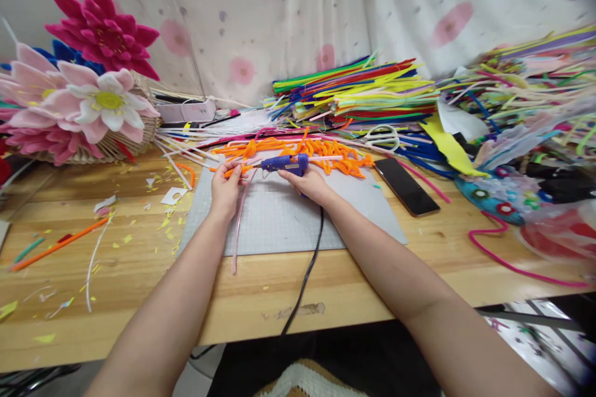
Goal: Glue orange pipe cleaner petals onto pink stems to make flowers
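Head view: orange piece (233, 171) left, glue gun (285, 164) right, over grey mat (288, 223)

Fabric flowers (102, 37) far left on worktop (153, 304); left hand (227, 189) pinching the orange piece, pale pink strip (237, 232) running down beside it; gun nozzle close to orange piece, can't tell if touching; right hand (310, 183) gripping the glue gun, black cord (310, 273) trailing below; more orange pieces (344, 158) behind; phone (407, 186) just by mat's right edge

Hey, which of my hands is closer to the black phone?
Your right hand: it's left of the black phone, holding the blue glue gun. Your left hand is farther left, pinching an orange piece.
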A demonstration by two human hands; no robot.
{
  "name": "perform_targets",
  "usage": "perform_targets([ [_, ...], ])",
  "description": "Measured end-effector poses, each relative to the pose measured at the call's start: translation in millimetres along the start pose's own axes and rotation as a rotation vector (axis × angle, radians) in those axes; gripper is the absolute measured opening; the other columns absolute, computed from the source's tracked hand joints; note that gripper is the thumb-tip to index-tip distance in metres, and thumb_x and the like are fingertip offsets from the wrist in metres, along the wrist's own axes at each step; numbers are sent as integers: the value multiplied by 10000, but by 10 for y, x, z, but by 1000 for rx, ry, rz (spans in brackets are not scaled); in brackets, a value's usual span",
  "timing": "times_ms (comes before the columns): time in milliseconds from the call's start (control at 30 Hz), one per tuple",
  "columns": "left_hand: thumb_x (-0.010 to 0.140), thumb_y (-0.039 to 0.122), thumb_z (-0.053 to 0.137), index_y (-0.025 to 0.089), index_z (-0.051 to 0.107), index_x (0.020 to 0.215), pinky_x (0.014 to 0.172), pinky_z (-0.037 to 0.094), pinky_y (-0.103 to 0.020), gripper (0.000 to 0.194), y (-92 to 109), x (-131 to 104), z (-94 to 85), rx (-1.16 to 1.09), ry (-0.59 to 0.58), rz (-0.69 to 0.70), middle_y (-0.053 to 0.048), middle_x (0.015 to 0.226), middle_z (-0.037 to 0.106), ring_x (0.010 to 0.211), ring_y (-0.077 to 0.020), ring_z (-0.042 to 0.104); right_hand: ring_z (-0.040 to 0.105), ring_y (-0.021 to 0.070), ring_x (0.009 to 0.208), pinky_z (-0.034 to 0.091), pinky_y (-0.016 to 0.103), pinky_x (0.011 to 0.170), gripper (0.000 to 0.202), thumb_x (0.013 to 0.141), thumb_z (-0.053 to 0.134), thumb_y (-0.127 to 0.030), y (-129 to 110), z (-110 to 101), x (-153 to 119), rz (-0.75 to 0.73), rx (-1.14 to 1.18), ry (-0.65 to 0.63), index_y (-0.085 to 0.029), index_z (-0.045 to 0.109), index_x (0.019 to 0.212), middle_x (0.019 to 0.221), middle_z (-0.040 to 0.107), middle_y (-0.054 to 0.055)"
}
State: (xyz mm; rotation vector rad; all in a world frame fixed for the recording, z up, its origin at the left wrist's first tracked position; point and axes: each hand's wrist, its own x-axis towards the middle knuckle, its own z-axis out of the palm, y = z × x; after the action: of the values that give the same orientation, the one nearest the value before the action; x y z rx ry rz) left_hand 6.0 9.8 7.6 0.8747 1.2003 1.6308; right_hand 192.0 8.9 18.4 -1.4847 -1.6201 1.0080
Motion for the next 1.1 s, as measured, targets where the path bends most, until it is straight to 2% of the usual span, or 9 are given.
perform_targets([
  [233,646,216,635,144,549,762,442,400,-149,161,-2,5,-3,5,13,0,24,604,562,504,-58,521,553,147,589,418,247,560,428,642,558,-597,-8,-2,-6,11,-4,49,-174,603,684,538,562,9],
  [400,631,228,649,151,554,760,444,403,-152,178,-2,-1,0,12,-7,-1,23,629,562,516,-60,525,549,139,581,418,243,565,421,653,556,-577,-36,24,-25,-13,48,-4,-167,613,725,549,566,7],
  [500,631,231,647,150,555,768,446,407,-155,183,-2,-2,1,13,-5,3,20,630,563,518,-61,523,551,141,594,417,246,584,425,648,558,-585,-24,26,-14,0,32,12,-170,614,719,546,560,6],
  [767,630,233,646,148,551,764,455,408,-155,185,-11,8,-7,5,25,20,21,644,561,526,-57,520,430,101,417,358,237,461,472,627,536,-644,3,1,4,72,-2,31,-174,581,635,421,450,-33],
  [967,641,214,641,153,548,759,457,405,-153,162,-3,2,-1,-14,13,4,26,611,557,516,-56,514,494,115,491,396,234,518,431,650,548,-600,-24,29,-29,-20,35,-32,-176,604,697,478,512,-15],
  [1100,636,210,648,155,550,747,447,399,-153,158,5,4,2,-29,19,-11,25,613,559,506,-56,514,474,112,465,381,236,488,444,635,547,-616,-10,4,-13,31,13,16,-177,599,678,475,508,-14],
])
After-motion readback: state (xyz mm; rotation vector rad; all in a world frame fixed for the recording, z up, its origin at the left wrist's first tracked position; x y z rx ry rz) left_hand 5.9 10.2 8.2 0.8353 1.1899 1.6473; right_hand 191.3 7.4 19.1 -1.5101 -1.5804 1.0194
